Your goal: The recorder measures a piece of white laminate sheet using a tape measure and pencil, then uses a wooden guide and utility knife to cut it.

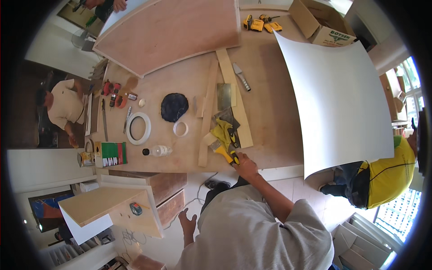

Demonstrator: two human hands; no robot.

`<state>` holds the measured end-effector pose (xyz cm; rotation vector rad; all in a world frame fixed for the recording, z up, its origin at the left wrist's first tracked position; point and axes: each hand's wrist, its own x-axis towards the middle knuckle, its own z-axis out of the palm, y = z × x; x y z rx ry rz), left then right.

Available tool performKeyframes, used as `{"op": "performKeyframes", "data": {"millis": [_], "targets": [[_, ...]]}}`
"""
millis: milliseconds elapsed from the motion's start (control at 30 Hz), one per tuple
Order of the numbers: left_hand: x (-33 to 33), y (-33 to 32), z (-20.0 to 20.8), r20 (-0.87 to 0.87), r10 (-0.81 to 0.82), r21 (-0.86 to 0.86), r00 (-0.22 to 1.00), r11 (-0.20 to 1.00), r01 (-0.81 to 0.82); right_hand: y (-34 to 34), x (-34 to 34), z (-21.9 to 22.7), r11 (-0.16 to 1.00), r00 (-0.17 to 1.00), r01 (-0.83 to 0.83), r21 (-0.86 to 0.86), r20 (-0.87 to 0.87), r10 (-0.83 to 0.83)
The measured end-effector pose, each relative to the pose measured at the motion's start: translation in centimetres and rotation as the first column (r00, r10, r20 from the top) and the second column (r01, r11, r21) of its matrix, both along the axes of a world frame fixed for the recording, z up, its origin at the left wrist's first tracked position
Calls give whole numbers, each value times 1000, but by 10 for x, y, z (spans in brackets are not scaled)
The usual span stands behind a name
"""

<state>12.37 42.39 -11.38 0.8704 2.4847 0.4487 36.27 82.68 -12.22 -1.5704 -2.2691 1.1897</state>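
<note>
My right hand (246,166) reaches over the near edge of the wooden worktable (270,135), its fingers closed at the handle end of a yellow-and-black paintbrush (220,149) with pale bristles. Beside the brush lie a crumpled yellow cloth or glove (220,131) and a black-handled putty knife (232,135), partly overlapping wooden strips (242,121). A flat metal scraper plate (223,96) rests farther up the strips. Low beside my body, off the table, my left hand (187,222) holds nothing and has its fingers apart.
Left on the table are a clear bottle (161,150), white tape rolls (138,128), a dark round bundle (174,107) and red power tools (116,93). A large wooden panel box (180,31) stands at the back. A person in yellow (391,175) is beside a curved white sheet (337,103).
</note>
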Motion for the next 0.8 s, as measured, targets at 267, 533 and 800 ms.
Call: {"op": "performKeyframes", "data": {"millis": [267,533,800], "targets": [[3,42,26,134,68,62,989,995,-77,158,-26,33,943,949,309,121,-108,-297],[51,-44,17,140,478,-124,867,877,-464,241,-54,89,889,916,349,296,-307,-257],[139,-133,-19,288,337,-353,896,907,-227,133,-68,4,995,1000,-12,96,19,11]]}}
